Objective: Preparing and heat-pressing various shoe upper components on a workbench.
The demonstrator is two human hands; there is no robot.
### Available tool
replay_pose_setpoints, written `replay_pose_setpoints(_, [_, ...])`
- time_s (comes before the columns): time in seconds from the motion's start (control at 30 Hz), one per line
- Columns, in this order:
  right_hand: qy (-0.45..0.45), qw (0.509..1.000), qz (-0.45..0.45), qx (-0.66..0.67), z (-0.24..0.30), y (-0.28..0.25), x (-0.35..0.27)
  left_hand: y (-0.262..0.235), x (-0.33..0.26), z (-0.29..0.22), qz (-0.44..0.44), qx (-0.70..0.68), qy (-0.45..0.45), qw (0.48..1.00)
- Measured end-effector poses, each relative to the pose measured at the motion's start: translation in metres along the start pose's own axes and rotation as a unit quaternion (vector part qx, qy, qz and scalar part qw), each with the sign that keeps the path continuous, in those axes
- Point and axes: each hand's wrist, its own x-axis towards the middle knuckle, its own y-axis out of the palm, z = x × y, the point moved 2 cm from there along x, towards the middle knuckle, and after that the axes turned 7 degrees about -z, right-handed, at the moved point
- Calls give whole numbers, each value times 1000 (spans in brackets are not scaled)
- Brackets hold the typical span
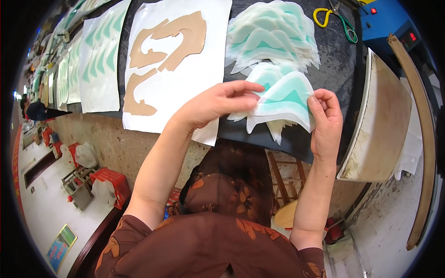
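Note:
A curved, peaked cut-out piece [289, 99], translucent white with a mint-green band, is held over the near edge of the dark table. My right hand [327, 120] pinches its right end between thumb and fingers. Beside its left end is my left hand [227, 102], fingers stretched out and slightly apart; whether they touch the piece is hard to tell. More such pieces lie under and behind it, their pointed tips showing below. Farther back rests a large fanned pile of similar pieces [273, 34].
Left of the pile, a white sheet [181, 83] carries brown card templates [185, 39]. Sheets with green shapes [99, 58] lie farther left. Scissors [338, 21] with yellow and green handles sit at the back right, near a blue machine [387, 23]. A pale panel [378, 120] stands at the right.

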Motion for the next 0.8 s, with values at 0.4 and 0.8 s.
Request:
replay_pose_setpoints(0.4, [9,987,-23,-159,60,-47,-12,69,22,12,40,38,-21,998])
replay_pose_setpoints(0.8, [-126,938,-99,-306,117,-214,95,140,46,48,127,103,-22,986])
